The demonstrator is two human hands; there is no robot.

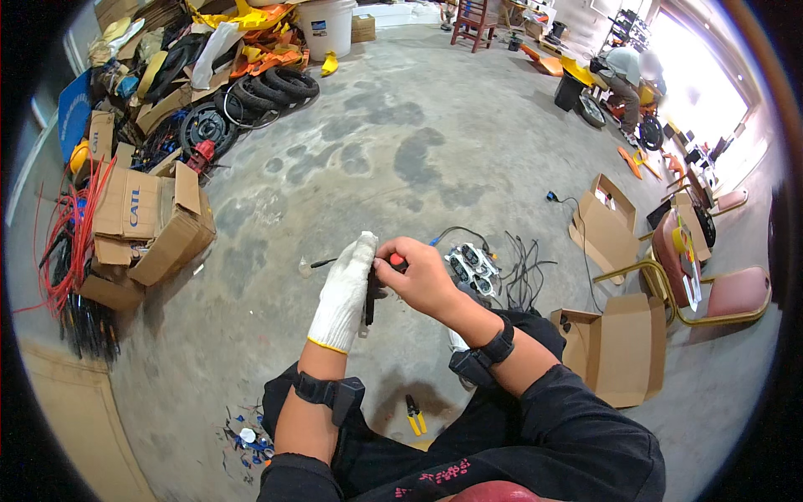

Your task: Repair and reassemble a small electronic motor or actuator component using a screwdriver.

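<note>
Meeting above the middle of the concrete floor (276, 335), two hands work on a narrow black part (369, 311). The left hand (341, 289), in a white knitted glove with a yellow-edged cuff, grasps this part, which hangs downward along the inner side of the glove; the fingers are nearly upright, and their exact hold is partly hidden. The right hand (418, 272), bare, has its thumb and forefinger drawn together at the glove; its fingers curl around a small red-and-black piece (398, 262), whose kind cannot be told. A thin black lead (323, 263) projects to the left of the glove. Each forearm bears a black strapped module, left (346, 398) and right (472, 366).

Toward the near edge of the floor, yellow-handled pliers (416, 418) lie between the knees, with a heap of small scraps (248, 439) farther left. Right of the hands rest white-and-black round units (473, 269) and, beside them, loose black cables (524, 272). Near the floor's right edge lie an unfolded cardboard box (637, 347) and pink-seated chairs (736, 294). Along the left edge, red cable (54, 251) adjoins a cardboard carton (130, 205); black tyres (280, 88) occupy the far left corner. A co-worker (623, 67) bends near the far right corner.
</note>
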